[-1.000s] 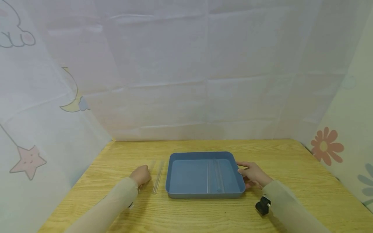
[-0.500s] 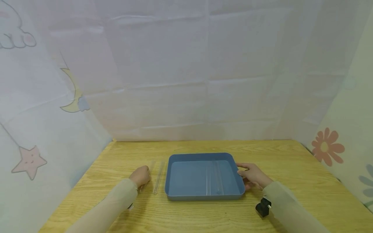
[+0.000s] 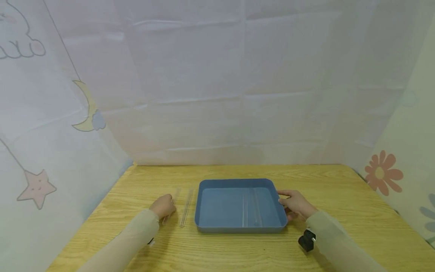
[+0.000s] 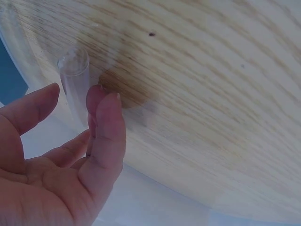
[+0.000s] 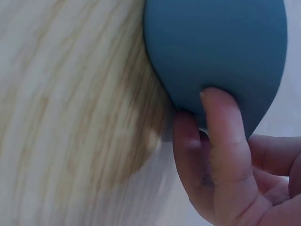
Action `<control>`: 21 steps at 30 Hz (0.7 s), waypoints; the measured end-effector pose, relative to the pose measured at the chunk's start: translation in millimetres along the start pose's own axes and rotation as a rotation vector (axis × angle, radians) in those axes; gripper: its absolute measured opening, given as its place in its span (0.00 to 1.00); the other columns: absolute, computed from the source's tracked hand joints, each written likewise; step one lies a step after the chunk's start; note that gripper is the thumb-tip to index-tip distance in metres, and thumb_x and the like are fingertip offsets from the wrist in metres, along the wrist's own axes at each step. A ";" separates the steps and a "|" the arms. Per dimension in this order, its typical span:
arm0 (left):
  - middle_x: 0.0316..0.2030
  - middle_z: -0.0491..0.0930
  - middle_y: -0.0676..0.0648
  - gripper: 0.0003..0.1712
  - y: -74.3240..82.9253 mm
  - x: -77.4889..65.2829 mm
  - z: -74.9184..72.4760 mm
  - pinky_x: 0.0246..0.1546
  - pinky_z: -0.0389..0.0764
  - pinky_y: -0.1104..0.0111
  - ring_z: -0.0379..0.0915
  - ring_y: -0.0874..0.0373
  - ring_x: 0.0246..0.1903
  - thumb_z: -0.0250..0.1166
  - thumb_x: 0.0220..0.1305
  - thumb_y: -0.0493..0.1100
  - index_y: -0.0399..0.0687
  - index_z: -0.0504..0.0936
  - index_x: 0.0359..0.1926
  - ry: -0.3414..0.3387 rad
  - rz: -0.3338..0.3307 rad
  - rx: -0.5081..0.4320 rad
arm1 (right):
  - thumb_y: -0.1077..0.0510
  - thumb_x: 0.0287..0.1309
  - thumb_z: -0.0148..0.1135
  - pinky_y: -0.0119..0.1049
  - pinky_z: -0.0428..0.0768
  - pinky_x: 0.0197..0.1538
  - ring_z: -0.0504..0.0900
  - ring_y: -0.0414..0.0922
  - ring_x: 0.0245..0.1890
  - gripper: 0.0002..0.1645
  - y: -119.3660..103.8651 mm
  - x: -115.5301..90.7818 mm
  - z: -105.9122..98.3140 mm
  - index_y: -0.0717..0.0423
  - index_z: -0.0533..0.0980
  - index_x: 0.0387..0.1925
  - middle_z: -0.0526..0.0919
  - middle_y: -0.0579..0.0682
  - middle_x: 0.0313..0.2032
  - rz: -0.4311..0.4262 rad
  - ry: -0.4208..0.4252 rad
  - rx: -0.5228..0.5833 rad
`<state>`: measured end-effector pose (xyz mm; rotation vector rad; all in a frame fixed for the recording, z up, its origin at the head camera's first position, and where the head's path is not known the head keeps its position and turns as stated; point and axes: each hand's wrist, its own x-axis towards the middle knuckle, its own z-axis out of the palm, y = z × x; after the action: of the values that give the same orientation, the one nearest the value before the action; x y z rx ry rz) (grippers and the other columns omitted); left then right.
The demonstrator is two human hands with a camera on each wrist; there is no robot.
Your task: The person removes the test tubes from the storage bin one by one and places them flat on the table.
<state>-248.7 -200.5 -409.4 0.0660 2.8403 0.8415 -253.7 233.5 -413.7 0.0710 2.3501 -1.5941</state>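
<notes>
A clear test tube [image 3: 165, 219] lies on the table under my left hand [image 3: 163, 206]. In the left wrist view, that test tube [image 4: 75, 84] sits between thumb and fingers; the fingers bend beside it and the thumb stands slightly apart. A second test tube [image 3: 185, 207] lies just to the right, rounded end toward me. The shallow blue tray [image 3: 217, 229] holds at least two clear tubes [image 3: 245, 209] at its right side. My right hand [image 3: 297, 203] grips the tray's right wall, with fingers [image 5: 225, 127] against the outside and the thumb at the rim.
The wooden table [image 3: 224, 253] runs back to a pale cloth wall [image 3: 217, 113]. Printed cloth hangs at left and right too. A small black device [image 3: 307, 240] is by the right sleeve.
The left hand has shifted very slightly, and more of the near end of the tube beneath it shows. The right hand stays at the tray; the view drifts a little.
</notes>
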 end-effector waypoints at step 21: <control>0.55 0.68 0.19 0.26 6.4 -11.0 -10.1 0.55 0.70 0.42 0.68 0.28 0.55 0.56 0.66 0.32 0.16 0.64 0.59 0.066 0.038 0.013 | 0.67 0.71 0.47 0.37 0.80 0.21 0.83 0.50 0.27 0.30 -0.2 3.3 -1.5 0.72 0.54 0.71 0.82 0.61 0.36 0.008 -0.013 0.003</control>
<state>-239.8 -201.5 -395.8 0.0961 2.9154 0.8478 -257.3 234.4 -414.0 0.0704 2.3351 -1.5903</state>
